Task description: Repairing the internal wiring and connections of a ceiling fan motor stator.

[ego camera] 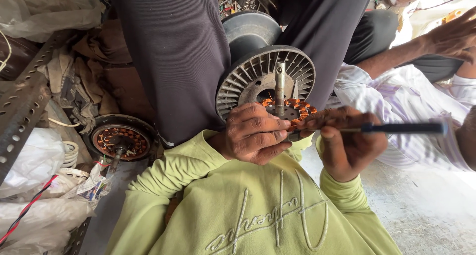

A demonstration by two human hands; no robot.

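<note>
A round grey fan motor (265, 76) with a finned rim, copper windings and an upright steel shaft (280, 89) rests between my dark-trousered knees. My left hand (253, 133) grips the motor's near edge, fingers curled over the windings. Beside it, my right hand (347, 143) holds a thin black-handled tool (401, 128), which lies level; its near end points at the windings, its handle juts out to the right. The tool's tip is hidden behind my fingers.
A second motor stator (120, 141) with copper coils lies on the floor at left, near a slotted metal angle bar (22, 106), cloth and plastic bags (34, 220). Another person in a striped white shirt (411, 101) sits at right, one hand (453, 36) raised.
</note>
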